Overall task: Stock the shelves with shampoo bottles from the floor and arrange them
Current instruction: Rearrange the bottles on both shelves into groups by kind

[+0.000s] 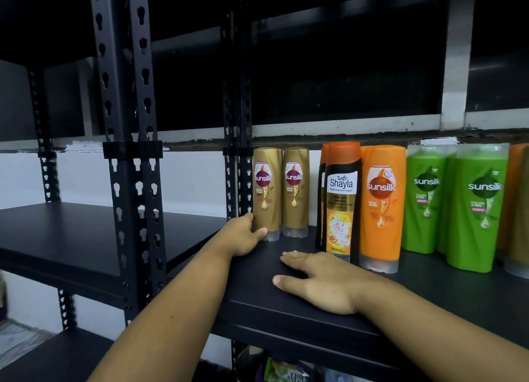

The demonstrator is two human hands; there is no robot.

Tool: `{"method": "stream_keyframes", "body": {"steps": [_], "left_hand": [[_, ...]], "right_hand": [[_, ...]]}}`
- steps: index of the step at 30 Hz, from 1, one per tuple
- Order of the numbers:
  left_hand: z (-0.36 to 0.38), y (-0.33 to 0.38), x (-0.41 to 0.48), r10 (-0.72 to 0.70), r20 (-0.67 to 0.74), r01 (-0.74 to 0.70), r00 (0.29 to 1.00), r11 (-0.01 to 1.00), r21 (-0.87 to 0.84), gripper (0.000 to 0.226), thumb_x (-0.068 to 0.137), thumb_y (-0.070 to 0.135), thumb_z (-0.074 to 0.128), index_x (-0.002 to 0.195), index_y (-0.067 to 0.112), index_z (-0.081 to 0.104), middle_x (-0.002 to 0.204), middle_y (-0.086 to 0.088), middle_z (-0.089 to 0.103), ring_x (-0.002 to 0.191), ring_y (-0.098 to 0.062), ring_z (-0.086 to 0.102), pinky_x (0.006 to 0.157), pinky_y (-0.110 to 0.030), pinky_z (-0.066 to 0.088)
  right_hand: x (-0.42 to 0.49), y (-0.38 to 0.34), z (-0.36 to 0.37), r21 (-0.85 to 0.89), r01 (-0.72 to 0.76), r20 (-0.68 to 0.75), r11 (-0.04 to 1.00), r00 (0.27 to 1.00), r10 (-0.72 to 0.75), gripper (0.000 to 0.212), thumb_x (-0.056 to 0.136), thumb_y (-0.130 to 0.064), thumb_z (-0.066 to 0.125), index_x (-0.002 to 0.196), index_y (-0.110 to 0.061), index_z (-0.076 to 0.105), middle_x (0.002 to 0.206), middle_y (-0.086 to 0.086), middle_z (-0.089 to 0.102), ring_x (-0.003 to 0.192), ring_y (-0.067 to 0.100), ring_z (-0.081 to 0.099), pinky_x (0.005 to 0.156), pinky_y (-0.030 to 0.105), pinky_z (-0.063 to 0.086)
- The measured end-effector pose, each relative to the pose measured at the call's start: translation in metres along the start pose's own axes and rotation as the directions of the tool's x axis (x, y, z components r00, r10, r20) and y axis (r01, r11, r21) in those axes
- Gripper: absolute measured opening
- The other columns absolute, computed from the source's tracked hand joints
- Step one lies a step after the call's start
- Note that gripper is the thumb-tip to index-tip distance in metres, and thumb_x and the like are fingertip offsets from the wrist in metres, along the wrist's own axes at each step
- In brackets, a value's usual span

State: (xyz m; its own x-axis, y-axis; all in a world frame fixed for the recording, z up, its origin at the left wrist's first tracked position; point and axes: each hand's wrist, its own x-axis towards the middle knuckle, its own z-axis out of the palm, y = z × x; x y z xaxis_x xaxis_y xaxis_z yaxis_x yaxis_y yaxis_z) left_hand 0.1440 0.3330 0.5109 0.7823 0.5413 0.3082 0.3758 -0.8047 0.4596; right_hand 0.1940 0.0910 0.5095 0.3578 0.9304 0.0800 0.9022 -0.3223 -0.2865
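Shampoo bottles stand upright on a black shelf (286, 318). At the left end are two gold Sunsilk bottles; my left hand (245, 235) grips the base of the leftmost gold bottle (267, 192), thumb in front, fingers behind. The second gold bottle (295, 191) stands right beside it. To the right come a black-and-orange Safi Shayla bottle (340, 198), an orange Sunsilk bottle (380, 207) and two green Sunsilk bottles (475, 210). My right hand (320, 281) lies flat on the shelf board in front of the Shayla bottle, holding nothing.
A black slotted upright (237, 124) stands just left of the gold bottles. Another black rack (86, 238) with bare boards adjoins on the left. Further bottles are cut off at the right edge (518, 204). Packaged goods (283, 373) show on the level below.
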Motion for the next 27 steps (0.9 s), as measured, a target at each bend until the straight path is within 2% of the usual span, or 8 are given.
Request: {"method": "stream_keyframes", "body": {"steps": [3,6,8,13,17,21,24,27], "left_hand": [[-0.001,0.003,-0.007,-0.017,0.031,0.013,0.999,0.990,0.140,0.045,0.101,0.044,0.058,0.134,0.014,0.058,0.132,-0.007,0.064,0.120,-0.025,0.060,0.097,-0.032,0.047],[-0.004,0.014,-0.022,-0.029,0.084,0.007,0.996,0.970,0.241,0.042,0.106,0.042,0.048,0.131,0.011,0.060,0.133,-0.011,0.063,0.121,-0.027,0.058,0.093,-0.032,0.044],[-0.004,0.020,-0.035,-0.023,0.136,-0.017,0.990,0.960,0.281,0.044,0.108,0.042,0.041,0.138,0.014,0.058,0.137,-0.012,0.062,0.125,-0.028,0.057,0.099,-0.034,0.045],[-0.008,0.036,-0.076,0.001,0.237,-0.068,0.972,0.959,0.276,0.051,0.108,0.048,0.037,0.147,0.019,0.052,0.149,-0.007,0.054,0.134,-0.026,0.051,0.109,-0.037,0.042],[-0.010,0.048,-0.110,0.094,0.265,-0.158,0.960,0.960,0.232,0.051,0.108,0.046,0.038,0.153,0.023,0.046,0.161,0.000,0.042,0.150,-0.021,0.036,0.121,-0.035,0.029],[-0.013,0.062,-0.127,0.118,0.277,-0.188,0.954,0.952,0.241,0.047,0.107,0.048,0.038,0.138,0.017,0.058,0.154,-0.005,0.051,0.140,-0.025,0.045,0.111,-0.034,0.037],[-0.012,0.065,-0.132,0.140,0.295,-0.207,0.945,0.956,0.210,0.053,0.106,0.053,0.039,0.145,0.021,0.054,0.159,-0.002,0.044,0.145,-0.022,0.041,0.117,-0.034,0.033],[-0.009,0.069,-0.137,0.185,0.321,-0.248,0.929,0.954,0.169,0.061,0.105,0.055,0.038,0.158,0.026,0.037,0.167,0.005,0.029,0.155,-0.016,0.024,0.126,-0.034,0.020]], "right_hand": [[-0.001,-0.002,-0.001,0.012,-0.009,-0.013,1.000,1.000,0.009,0.076,0.093,-0.072,0.043,0.157,-0.035,0.030,0.164,-0.017,0.024,0.152,0.008,0.019,0.123,0.032,0.017],[-0.004,-0.004,-0.002,-0.010,-0.018,-0.031,1.000,0.999,0.018,0.071,0.095,-0.069,0.043,0.155,-0.033,0.036,0.162,-0.017,0.030,0.150,0.011,0.025,0.122,0.033,0.022],[-0.005,-0.003,-0.002,-0.032,-0.027,-0.063,0.999,0.998,0.025,0.065,0.097,-0.064,0.042,0.153,-0.031,0.041,0.159,-0.014,0.037,0.148,0.013,0.032,0.119,0.033,0.027],[-0.009,-0.006,-0.002,-0.085,-0.072,-0.118,0.994,0.991,0.062,0.060,0.095,-0.060,0.041,0.144,-0.028,0.053,0.147,-0.005,0.054,0.135,0.018,0.048,0.111,0.040,0.042],[-0.016,-0.009,-0.005,-0.120,-0.084,-0.167,0.989,0.984,0.063,0.053,0.093,-0.053,0.040,0.132,-0.025,0.063,0.134,0.000,0.063,0.123,0.022,0.056,0.100,0.042,0.050],[-0.022,-0.008,-0.007,-0.144,-0.098,-0.216,0.985,0.974,0.066,0.043,0.091,-0.049,0.043,0.114,-0.025,0.070,0.115,-0.001,0.069,0.106,0.020,0.062,0.088,0.041,0.055],[-0.029,-0.005,-0.009,-0.131,-0.080,-0.171,0.988,0.984,0.057,0.042,0.094,-0.048,0.044,0.123,-0.028,0.067,0.124,-0.003,0.067,0.111,0.018,0.060,0.093,0.040,0.054],[-0.047,0.006,-0.013,-0.102,-0.053,-0.088,0.993,0.995,0.045,0.046,0.100,-0.048,0.044,0.141,-0.030,0.056,0.145,-0.008,0.056,0.132,0.015,0.050,0.111,0.035,0.042]]}}
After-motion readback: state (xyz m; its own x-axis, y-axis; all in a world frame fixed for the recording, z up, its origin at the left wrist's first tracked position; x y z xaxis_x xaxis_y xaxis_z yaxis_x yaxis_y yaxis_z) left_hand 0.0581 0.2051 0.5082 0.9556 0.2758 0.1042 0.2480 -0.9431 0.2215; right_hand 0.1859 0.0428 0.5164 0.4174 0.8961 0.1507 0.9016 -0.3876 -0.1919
